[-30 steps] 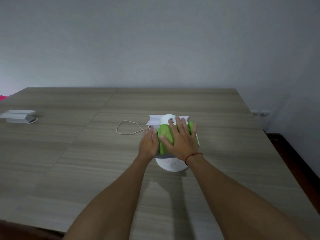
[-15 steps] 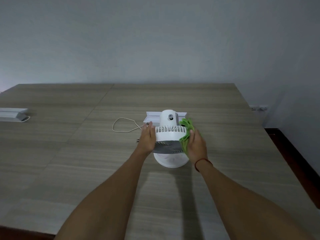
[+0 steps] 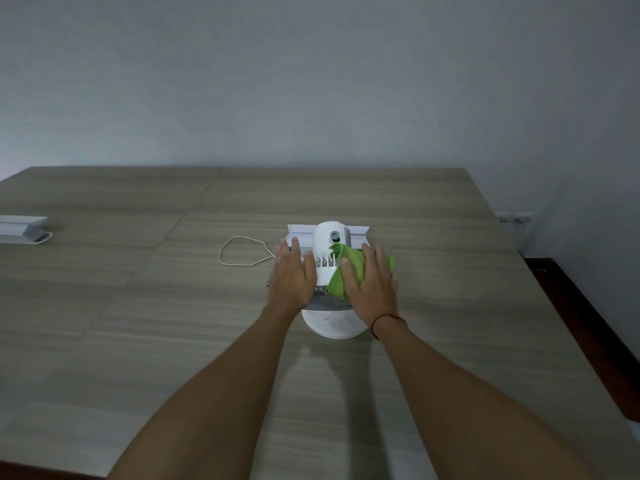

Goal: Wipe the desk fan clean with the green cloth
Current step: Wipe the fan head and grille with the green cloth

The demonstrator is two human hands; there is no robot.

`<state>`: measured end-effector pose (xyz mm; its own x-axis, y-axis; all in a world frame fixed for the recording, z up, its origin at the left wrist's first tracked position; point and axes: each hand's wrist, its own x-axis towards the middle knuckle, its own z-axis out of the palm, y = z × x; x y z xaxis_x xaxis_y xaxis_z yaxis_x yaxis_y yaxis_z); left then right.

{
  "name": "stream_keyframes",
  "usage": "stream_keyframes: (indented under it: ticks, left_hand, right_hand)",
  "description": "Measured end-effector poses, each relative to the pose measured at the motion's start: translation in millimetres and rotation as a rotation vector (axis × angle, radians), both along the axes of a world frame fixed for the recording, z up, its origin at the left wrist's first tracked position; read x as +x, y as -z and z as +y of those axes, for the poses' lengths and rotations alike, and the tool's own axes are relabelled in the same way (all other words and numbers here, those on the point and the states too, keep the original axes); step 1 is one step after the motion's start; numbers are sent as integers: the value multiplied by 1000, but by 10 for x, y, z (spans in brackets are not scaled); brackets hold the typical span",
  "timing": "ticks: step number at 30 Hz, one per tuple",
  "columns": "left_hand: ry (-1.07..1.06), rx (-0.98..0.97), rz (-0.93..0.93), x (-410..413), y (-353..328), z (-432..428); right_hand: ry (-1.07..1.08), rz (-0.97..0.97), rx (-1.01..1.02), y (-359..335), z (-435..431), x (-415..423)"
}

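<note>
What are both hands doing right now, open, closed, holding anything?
Left hand: open, flat against the desk fan, steadying it.
Right hand: open, palm pressing the green cloth onto the fan.

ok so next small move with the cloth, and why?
Probably slide the right hand and cloth left across the fan housing. The cloth covers only the right side of the top; the vented white part beside the left hand is bare. The left hand lies flat on the fan's left side, so it should hold steady against the stroke.
</note>
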<state>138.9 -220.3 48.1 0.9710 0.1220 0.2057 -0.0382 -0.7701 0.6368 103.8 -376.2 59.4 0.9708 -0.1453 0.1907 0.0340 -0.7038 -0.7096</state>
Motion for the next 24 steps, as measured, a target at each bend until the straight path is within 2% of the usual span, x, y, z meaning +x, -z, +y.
stream_keyframes:
  ticks: [6,10,12,14,18,21,24]
  left_hand:
    - [105,71,-5,-99,-18,-38]
    - [114,50,42,-109,-44,-11]
    - [91,39,67,-45,-33,77]
    - [72,41,72,-51,-119,80]
    - [62,1,-12,-125,-284,-69]
    - [44,31,39,-57,-196,-19]
    - [51,57,77,-62,-156,5]
  right_hand:
    - [238,-25,420,112,-24,102]
    - [401,175,706,158,-108,199]
    - [404,207,703,141,-120,207]
    - [382,155,653,109,-56,172]
    - [190,-86,453,98,128,30]
    - [33,-230,285,105,163,-4]
    - [75,-195,360,97,137,16]
